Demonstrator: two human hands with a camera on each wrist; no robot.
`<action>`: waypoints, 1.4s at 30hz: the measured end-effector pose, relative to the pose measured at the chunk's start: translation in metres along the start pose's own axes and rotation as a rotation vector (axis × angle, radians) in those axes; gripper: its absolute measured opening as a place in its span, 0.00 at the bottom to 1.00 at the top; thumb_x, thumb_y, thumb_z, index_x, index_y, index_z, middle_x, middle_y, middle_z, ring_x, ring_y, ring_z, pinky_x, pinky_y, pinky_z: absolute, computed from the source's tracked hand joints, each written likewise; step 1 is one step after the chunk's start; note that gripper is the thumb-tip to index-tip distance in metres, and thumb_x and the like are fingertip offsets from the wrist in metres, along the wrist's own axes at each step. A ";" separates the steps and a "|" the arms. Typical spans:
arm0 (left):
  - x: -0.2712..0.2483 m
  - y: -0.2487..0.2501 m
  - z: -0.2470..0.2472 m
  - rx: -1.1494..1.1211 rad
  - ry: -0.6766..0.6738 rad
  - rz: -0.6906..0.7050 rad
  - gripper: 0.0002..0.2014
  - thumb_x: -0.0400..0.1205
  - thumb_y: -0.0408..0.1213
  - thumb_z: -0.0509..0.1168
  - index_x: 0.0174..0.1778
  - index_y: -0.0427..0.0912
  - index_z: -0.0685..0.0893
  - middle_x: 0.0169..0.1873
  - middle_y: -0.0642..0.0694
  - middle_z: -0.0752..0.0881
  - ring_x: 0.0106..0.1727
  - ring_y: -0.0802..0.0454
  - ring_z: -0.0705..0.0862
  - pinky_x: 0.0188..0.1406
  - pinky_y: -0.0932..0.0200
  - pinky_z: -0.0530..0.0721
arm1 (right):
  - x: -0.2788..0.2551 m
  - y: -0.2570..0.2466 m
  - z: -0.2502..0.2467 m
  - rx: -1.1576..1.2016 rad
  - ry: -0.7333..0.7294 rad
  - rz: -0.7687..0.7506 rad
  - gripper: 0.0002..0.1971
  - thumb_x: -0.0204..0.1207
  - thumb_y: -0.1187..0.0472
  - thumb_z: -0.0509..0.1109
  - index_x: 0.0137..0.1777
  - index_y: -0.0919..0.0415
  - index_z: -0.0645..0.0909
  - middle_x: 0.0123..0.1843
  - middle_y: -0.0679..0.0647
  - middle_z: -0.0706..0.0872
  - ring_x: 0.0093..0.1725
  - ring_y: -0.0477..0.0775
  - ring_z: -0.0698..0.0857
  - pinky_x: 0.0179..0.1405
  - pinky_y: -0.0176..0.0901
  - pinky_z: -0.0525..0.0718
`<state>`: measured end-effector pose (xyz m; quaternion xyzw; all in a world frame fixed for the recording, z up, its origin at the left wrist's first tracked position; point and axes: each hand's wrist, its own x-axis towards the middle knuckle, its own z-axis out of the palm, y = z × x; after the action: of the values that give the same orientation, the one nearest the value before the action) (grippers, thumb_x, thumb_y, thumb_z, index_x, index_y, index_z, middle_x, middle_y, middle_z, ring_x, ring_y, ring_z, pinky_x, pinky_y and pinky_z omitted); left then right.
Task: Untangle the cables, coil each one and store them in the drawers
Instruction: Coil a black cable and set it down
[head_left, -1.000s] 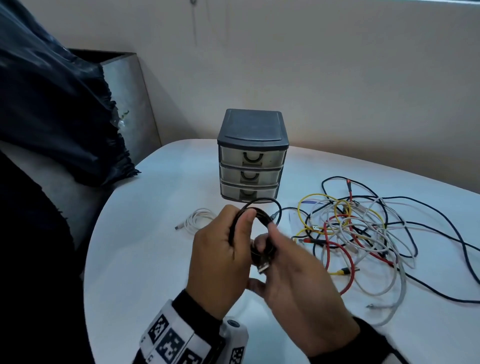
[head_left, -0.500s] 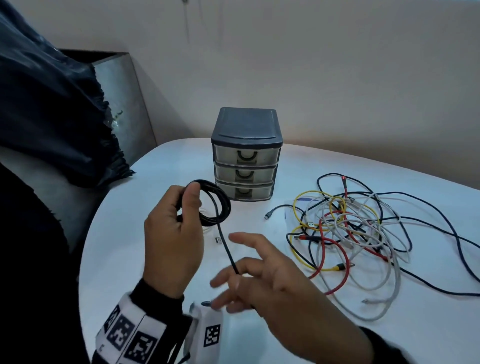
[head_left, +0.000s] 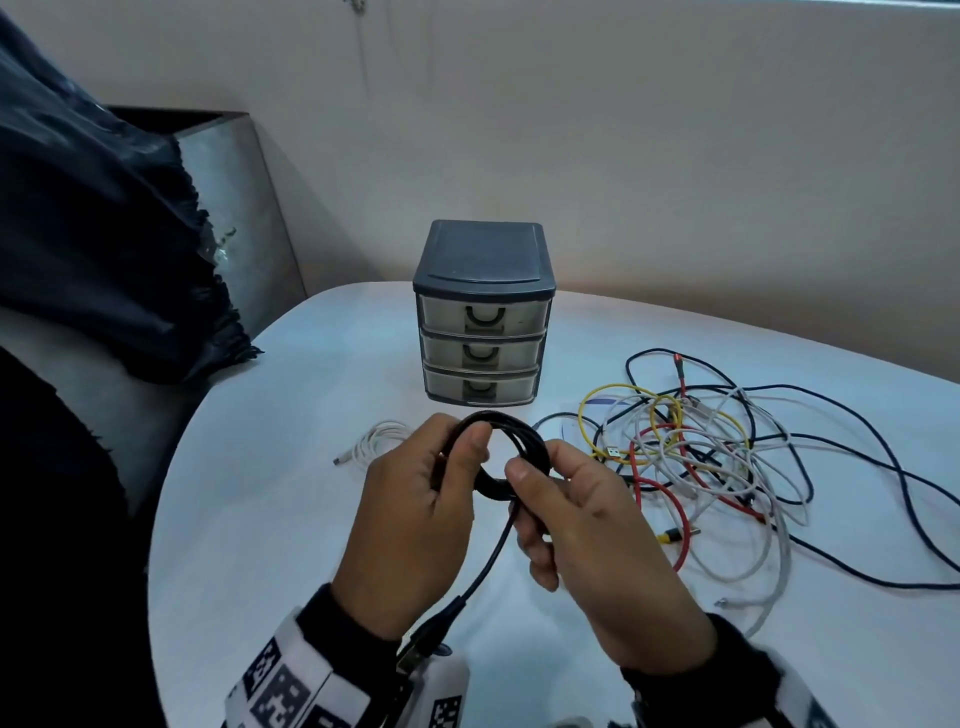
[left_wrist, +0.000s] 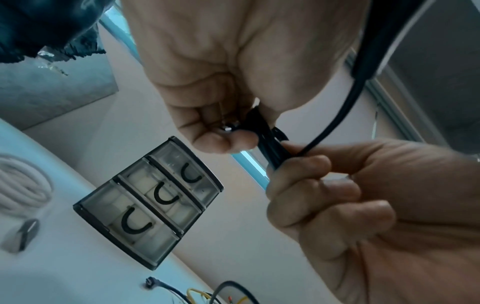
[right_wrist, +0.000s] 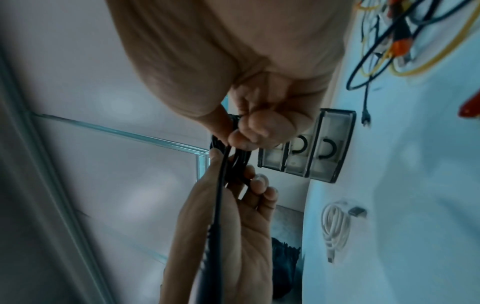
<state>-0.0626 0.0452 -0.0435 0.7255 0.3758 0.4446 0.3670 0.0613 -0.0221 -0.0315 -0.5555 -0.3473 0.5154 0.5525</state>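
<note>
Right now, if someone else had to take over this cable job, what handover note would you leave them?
Left hand: holds the black cable coil with thumb over it.
Right hand: pinches the coil's other side; the loose tail hangs toward the wrists.
Done: white cable lies coiled on the table, not yet stored.
Left: finish the black coil, untangle the pile at right, coil each one, store everything.
All three drawers of the drawer unit are closed.

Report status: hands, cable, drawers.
Left hand and right hand both grip black cable coil, tail loose. Drawer unit closed. Tangle remains right.
</note>
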 end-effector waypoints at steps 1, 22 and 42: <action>0.001 -0.001 0.000 -0.014 -0.024 -0.013 0.16 0.84 0.52 0.57 0.35 0.49 0.80 0.24 0.56 0.82 0.30 0.59 0.80 0.32 0.72 0.73 | 0.000 -0.001 -0.001 -0.003 -0.006 0.001 0.08 0.85 0.59 0.64 0.45 0.60 0.78 0.27 0.56 0.67 0.24 0.49 0.62 0.20 0.38 0.60; 0.008 0.003 -0.020 0.026 -0.243 -0.049 0.21 0.83 0.59 0.48 0.32 0.51 0.71 0.25 0.55 0.70 0.28 0.59 0.68 0.31 0.58 0.72 | -0.006 -0.006 -0.006 -0.524 -0.066 -0.087 0.06 0.77 0.49 0.73 0.50 0.46 0.83 0.26 0.45 0.82 0.23 0.42 0.75 0.30 0.35 0.73; 0.011 0.006 -0.013 -0.553 -0.168 -0.543 0.21 0.88 0.53 0.52 0.36 0.41 0.69 0.24 0.47 0.70 0.17 0.51 0.63 0.26 0.58 0.60 | 0.017 0.014 0.002 0.381 -0.008 0.028 0.09 0.73 0.62 0.68 0.40 0.67 0.85 0.32 0.61 0.85 0.28 0.51 0.82 0.26 0.35 0.80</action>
<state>-0.0701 0.0549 -0.0301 0.5073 0.3887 0.3550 0.6823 0.0607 -0.0079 -0.0483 -0.4437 -0.2377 0.5815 0.6391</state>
